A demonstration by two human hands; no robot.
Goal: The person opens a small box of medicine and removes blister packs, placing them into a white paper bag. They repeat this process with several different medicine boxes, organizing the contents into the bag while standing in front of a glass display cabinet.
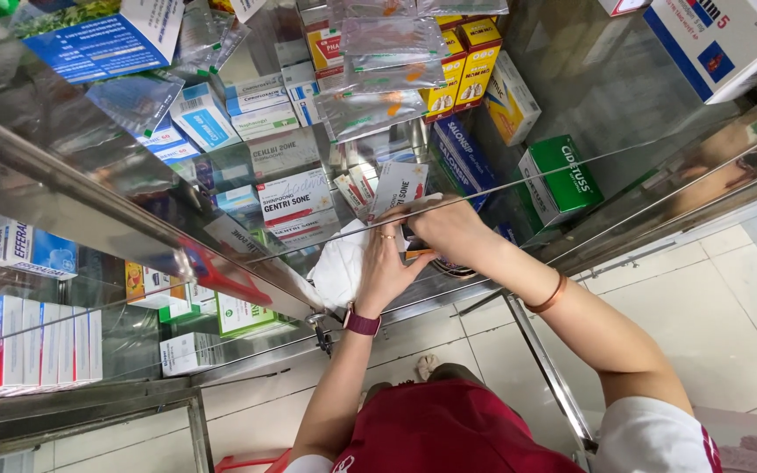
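A: What do we have under our hands?

B: Our left hand [385, 267], w/ a ring and a maroon watch, lies flat on a white crinkled plastic bag [336, 267] on the steel-edged glass shelf [449, 285]; fingers spread, gripping nothing that we can see. Our right hand [445, 226] curls at a small white and grey carton [399, 186], fingers closed round its lower edge.

A: Risks?

B: We judge the carton could slip or knock over the white cartons [295, 203] stacked just beside it; the glass pane edge sits close to our wrists.

A: Surroundings?

B: Glass display cabinet packed w/ boxes: yellow cartons [475, 66], a green and white box [561, 180]. Pale tiled floor [729, 307] below.
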